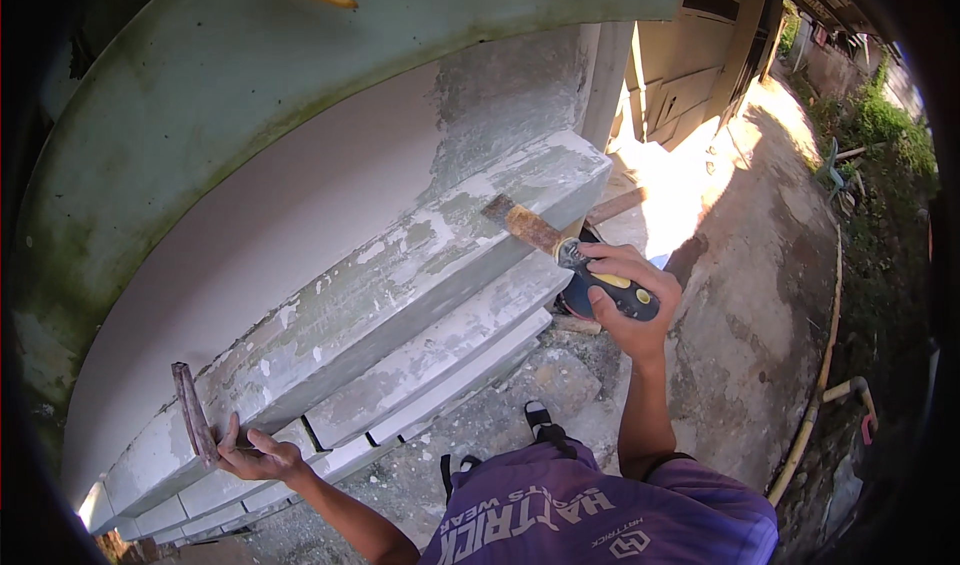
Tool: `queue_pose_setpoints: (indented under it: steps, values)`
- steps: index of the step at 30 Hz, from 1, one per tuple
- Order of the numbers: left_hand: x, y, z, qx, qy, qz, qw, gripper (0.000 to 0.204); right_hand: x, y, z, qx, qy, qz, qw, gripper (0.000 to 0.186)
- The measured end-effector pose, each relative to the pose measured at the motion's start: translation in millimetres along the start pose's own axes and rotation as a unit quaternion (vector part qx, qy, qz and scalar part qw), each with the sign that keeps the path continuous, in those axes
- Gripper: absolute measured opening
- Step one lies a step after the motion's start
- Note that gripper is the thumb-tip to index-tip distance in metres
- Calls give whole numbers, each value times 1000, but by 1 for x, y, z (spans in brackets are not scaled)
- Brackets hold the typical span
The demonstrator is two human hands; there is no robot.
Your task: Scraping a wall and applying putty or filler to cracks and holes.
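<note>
My right hand (630, 300) grips the black and yellow handle of a putty knife (560, 245). Its rusty blade rests flat on the sloped top of a grey-green moulded ledge (420, 265) at the base of a wall. Patches of white filler show along that ledge. Far to the left, my left hand (258, 457) holds a second flat scraper (192, 413) with a dark reddish blade, standing on edge against the same ledge.
A smooth pale plastered wall (280, 215) rises above the ledge. Below it run stepped mouldings (440, 365) and a rough concrete path (740, 325). A yellowish pipe (820, 385) lines the path's right side, with plants beyond. My sandalled foot (545, 425) stands on the ground.
</note>
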State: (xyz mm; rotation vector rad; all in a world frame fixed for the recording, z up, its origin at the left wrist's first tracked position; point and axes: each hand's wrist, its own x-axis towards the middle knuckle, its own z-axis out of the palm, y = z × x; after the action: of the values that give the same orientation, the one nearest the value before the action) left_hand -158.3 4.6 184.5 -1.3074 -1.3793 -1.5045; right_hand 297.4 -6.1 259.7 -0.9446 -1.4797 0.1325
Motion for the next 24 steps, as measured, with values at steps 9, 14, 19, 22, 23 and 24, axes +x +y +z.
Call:
queue_pose_setpoints:
  steps: [9,14,19,22,23,24]
  values:
    - [6,8,-4,4,-8,3,1000,39,-6,48,-24,-117,346,124,923,20]
    - [13,19,-11,30,-62,-4,998,36,-44,54,-26,-36,326,125,936,24]
    - [11,45,0,31,-74,31,996,38,-41,51,-19,114,281,61,951,32]
    - [5,57,9,35,-122,47,991,40,-21,43,-15,110,225,65,966,32]
    - [5,61,12,38,-121,46,991,40,-13,42,-12,102,185,70,975,32]
    - [5,65,17,25,-107,34,993,40,-4,43,-6,110,185,74,974,30]
